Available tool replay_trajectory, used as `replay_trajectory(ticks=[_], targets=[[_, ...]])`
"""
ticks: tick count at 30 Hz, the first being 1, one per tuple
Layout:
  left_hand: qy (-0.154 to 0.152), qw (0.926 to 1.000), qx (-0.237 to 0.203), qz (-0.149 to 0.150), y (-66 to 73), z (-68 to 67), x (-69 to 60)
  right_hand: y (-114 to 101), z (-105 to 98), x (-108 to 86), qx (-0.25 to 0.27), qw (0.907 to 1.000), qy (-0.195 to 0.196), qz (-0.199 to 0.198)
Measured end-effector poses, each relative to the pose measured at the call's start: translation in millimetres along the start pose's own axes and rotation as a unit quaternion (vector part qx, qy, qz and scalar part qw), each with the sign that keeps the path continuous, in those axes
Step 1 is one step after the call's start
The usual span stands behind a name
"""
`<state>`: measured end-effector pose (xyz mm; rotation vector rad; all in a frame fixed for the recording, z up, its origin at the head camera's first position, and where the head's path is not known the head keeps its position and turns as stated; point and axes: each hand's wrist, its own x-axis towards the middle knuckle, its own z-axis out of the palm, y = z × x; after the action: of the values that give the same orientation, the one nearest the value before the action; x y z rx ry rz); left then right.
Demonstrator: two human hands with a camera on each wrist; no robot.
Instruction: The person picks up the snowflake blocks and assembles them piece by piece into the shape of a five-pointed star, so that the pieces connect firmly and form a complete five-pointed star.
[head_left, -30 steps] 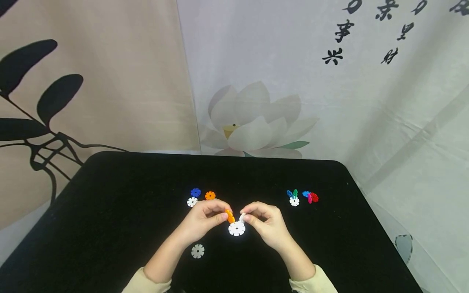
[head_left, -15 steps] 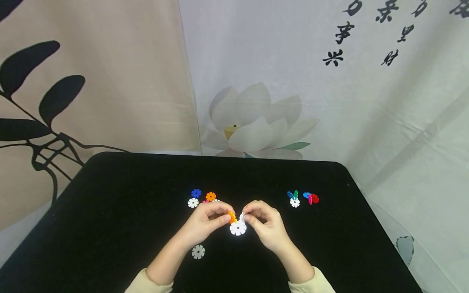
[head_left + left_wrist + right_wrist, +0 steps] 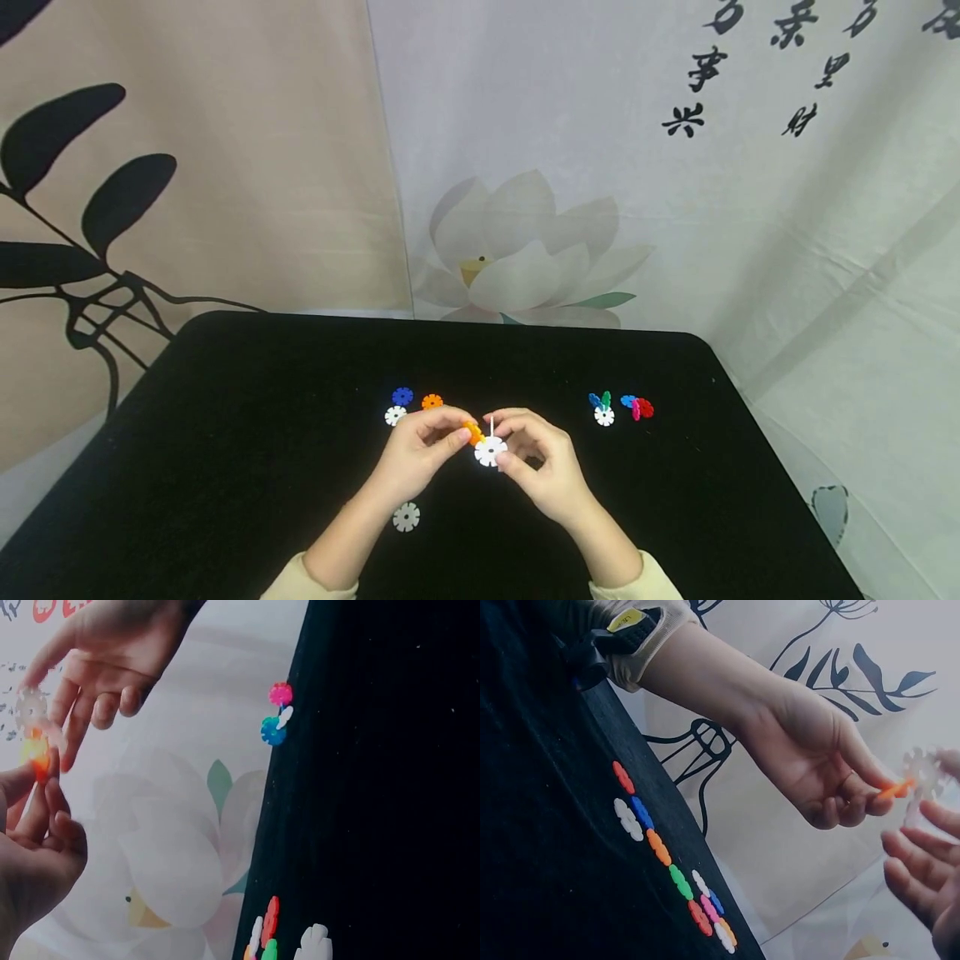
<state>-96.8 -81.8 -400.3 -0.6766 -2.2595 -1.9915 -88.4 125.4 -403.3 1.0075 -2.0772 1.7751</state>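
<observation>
In the head view, my left hand (image 3: 416,446) pinches an orange snowflake building disc (image 3: 473,432) between thumb and fingers. That disc joins the left edge of a white snowflake disc (image 3: 491,451), whose flat face points toward me. A second white disc (image 3: 492,426) stands edge-on at its top. My right hand (image 3: 546,457) has its thumb at the white disc's right edge, with fingers curled behind the upright one. Both wrist views show the joined pieces held up off the table: the orange disc (image 3: 896,789) in the left fingers, the white disc (image 3: 924,776) between the hands.
Loose discs lie behind my left hand, among them a blue one (image 3: 402,396) and a white one (image 3: 395,415). A greyish disc (image 3: 407,517) lies near my left forearm. Two small joined clusters (image 3: 603,414) (image 3: 642,407) sit at the right on the black table (image 3: 247,433).
The joined discs have risen slightly and turned, so the upper white disc now stands edge-on. My right thumb has shifted down to the lower white disc's edge. The left hand keeps hold of the orange disc.
</observation>
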Motion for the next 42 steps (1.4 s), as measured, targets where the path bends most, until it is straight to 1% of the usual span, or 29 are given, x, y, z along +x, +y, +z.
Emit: replay_trajectory(ticks=[2, 5, 8, 11, 14, 17, 19, 23, 26, 29, 34, 37, 38, 40, 42], targets=[[0.024, 0.9996, 0.013, 0.000, -0.1, 0.5, -0.4, -6.3, 1.2, 1.8, -0.021, 0.9995, 0.007, 0.021], [0.051, 0.9983, 0.027, 0.002, 0.2, 0.9, -1.3, -18.8, 2.5, 6.0, -0.028, 0.9989, 0.011, 0.035], [0.059, 0.9975, 0.034, 0.016, 1.2, 1.2, -1.6, -23.7, 2.8, 7.3, -0.033, 0.9983, 0.012, 0.047], [0.057, 0.9965, 0.047, 0.040, 2.6, 1.5, -1.1, -18.3, 2.1, 5.3, -0.036, 0.9965, 0.013, 0.074], [0.048, 0.9945, 0.057, 0.073, 1.3, 2.9, -0.8, -12.7, 1.3, 2.6, -0.022, 0.9945, 0.010, 0.101], [0.048, 0.9905, 0.062, 0.113, -2.5, 5.5, -0.8, -10.9, 0.9, 0.8, -0.005, 0.9947, 0.009, 0.102], [0.055, 0.9858, 0.062, 0.146, -5.1, 8.0, -0.8, -11.0, 1.0, 0.2, 0.003, 0.9952, 0.013, 0.097], [0.076, 0.9731, 0.061, 0.209, -7.8, 12.0, -1.1, -12.3, 3.0, 0.2, 0.009, 0.9943, 0.026, 0.103], [0.081, 0.9668, 0.053, 0.236, -8.0, 13.2, -1.2, -14.0, 5.1, 0.3, 0.011, 0.9933, 0.035, 0.110], [0.075, 0.9647, 0.055, 0.247, -7.2, 11.8, -0.5, -14.9, 5.7, 0.3, 0.009, 0.9935, 0.040, 0.106], [0.050, 0.9650, 0.065, 0.249, -3.7, 4.2, 1.8, -13.9, 3.6, 1.4, 0.010, 0.9940, 0.035, 0.103], [0.033, 0.9668, 0.060, 0.246, -2.1, -0.1, 3.5, -15.0, 1.2, 3.1, 0.007, 0.9936, 0.030, 0.108], [0.027, 0.9676, 0.057, 0.244, -2.1, -1.3, 3.9, -15.2, 0.1, 3.9, 0.001, 0.9933, 0.029, 0.112], [0.015, 0.9687, 0.048, 0.243, -1.9, -2.6, 4.5, -22.1, -2.2, 6.9, -0.011, 0.9927, 0.027, 0.117], [0.004, 0.9701, 0.040, 0.240, -1.7, -3.5, 4.4, -21.7, -5.4, 7.4, -0.017, 0.9921, 0.024, 0.122]])
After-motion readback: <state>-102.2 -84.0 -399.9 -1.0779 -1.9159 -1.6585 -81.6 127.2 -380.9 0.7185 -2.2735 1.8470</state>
